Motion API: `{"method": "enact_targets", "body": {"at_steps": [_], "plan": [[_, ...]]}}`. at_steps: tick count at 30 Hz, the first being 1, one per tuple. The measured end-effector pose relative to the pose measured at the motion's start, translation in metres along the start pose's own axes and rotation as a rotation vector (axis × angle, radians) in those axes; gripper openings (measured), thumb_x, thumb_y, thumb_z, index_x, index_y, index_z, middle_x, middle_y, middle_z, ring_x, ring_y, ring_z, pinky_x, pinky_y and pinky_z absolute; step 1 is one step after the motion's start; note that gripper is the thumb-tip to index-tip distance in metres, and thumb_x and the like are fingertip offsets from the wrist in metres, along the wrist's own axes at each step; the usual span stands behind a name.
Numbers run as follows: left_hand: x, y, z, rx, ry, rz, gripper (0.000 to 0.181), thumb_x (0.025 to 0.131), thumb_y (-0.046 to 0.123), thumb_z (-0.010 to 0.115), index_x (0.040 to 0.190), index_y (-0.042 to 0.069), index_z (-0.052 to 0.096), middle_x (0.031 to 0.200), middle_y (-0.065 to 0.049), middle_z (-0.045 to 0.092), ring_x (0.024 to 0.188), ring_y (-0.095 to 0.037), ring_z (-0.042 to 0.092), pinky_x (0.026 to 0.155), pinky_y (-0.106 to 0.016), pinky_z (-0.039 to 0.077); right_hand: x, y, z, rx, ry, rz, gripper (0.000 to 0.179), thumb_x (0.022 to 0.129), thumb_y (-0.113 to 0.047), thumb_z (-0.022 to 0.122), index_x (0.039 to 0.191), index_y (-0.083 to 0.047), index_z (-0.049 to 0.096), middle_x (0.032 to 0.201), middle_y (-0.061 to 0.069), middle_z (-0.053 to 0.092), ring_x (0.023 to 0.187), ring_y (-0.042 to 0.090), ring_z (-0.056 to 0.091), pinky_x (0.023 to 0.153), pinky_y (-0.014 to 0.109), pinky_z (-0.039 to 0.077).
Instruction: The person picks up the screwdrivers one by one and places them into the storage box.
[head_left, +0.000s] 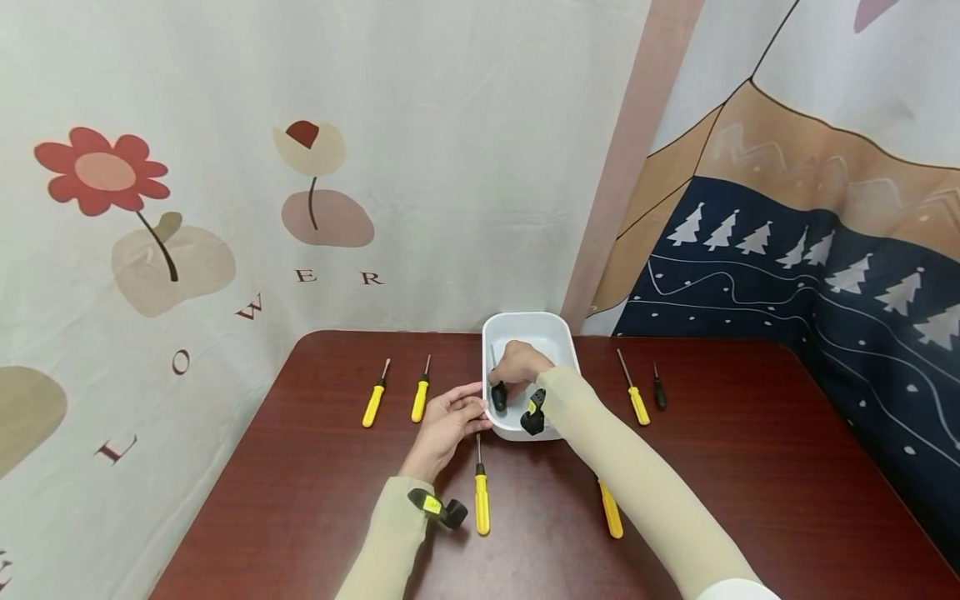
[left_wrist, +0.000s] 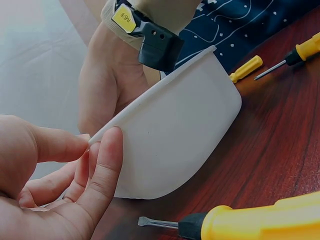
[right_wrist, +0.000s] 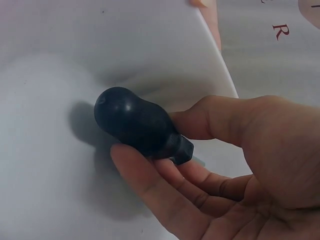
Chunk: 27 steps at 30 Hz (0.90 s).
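A white plastic container (head_left: 551, 335) stands near the back edge of the table. My right hand (head_left: 519, 363) reaches into it and holds a screwdriver with a stubby black handle (head_left: 498, 397). In the right wrist view, thumb and fingers grip that black handle (right_wrist: 131, 119) near its collar, close over the container's white floor. With thumb and forefinger, my left hand (head_left: 444, 427) pinches the container's left rim, as the left wrist view shows. Just in front of the container lies a yellow-handled screwdriver (head_left: 482, 502), its tip pointing toward the container.
Two yellow-handled screwdrivers (head_left: 372, 407) (head_left: 420, 402) lie left of the container. To the right are another yellow one (head_left: 639, 407) and a small black one (head_left: 660, 393). A yellow handle (head_left: 611, 512) shows partly under the right forearm. Printed curtains (head_left: 465, 167) hang behind the table.
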<state>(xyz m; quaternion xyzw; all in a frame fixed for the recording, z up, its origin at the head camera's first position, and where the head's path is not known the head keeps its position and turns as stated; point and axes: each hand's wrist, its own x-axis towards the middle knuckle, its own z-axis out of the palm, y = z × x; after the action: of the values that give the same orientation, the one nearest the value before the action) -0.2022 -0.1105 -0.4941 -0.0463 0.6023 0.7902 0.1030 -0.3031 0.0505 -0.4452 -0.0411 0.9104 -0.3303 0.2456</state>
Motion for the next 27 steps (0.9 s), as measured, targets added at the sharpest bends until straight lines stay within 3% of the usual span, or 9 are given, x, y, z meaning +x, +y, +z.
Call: {"method": "enact_targets", "body": {"at_steps": [8,27], "plan": [[0.0009,-0.0011,-0.0004,0.008,-0.001,-0.002,0.040,0.096,-0.007,0.063,0.135,-0.004,0.061,0.092,-0.006,0.065,0.077,-0.013,0.068,0.072,-0.026,0.065,0.0029,-0.0023,0.0017,0.045,-0.027,0.042,0.030,0.082,-0.011,0.074,0.104,0.002,0.057,0.081,0.012,0.073,0.061,0.020,0.075,0.069,0.026,0.064],[-0.0009,-0.0003,0.0010,0.002,0.003,-0.001,0.040,0.096,-0.008,0.061,0.136,-0.004,0.061,0.092,-0.005,0.065,0.077,-0.013,0.068,0.072,-0.025,0.065,0.0027,-0.0027,0.0013,0.030,-0.053,0.079,0.015,0.089,-0.015,0.071,0.090,0.000,0.066,0.077,0.010,0.074,0.070,0.021,0.078,0.070,0.026,0.065]]}}
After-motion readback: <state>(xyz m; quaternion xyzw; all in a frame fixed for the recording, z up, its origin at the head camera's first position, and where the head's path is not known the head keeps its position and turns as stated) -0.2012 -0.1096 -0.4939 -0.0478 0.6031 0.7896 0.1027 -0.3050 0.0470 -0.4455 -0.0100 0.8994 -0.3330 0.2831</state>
